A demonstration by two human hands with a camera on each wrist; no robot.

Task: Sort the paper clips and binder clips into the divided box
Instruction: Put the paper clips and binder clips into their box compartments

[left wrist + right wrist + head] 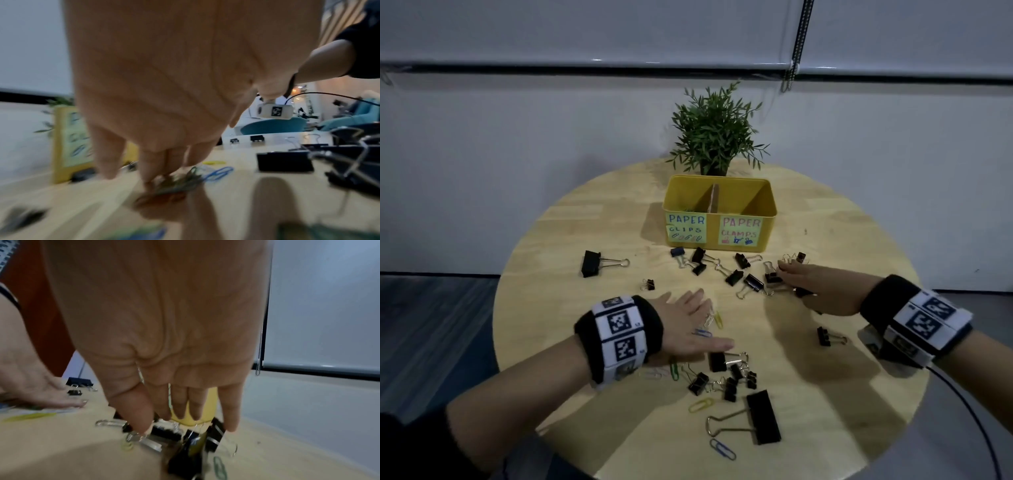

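The yellow divided box (719,197) stands at the back of the table, labelled PAPER CLIPS on the left and PAPER CLAMPS on the right. My left hand (705,318) lies flat with straight, spread fingers. Its fingertips (148,178) touch a small heap of coloured paper clips (179,185). My right hand (791,281) reaches with straight fingers over a group of black binder clips (753,282) in front of the box, and its fingertips (141,426) touch them. More binder clips (729,378), one large binder clip (762,416) and loose paper clips (701,405) lie near the front.
A potted green plant (717,133) stands right behind the box. The round wooden table (544,260) ends close on all sides, against a white wall. A lone binder clip (591,263) lies at the left. A black cable (969,414) hangs off my right wrist.
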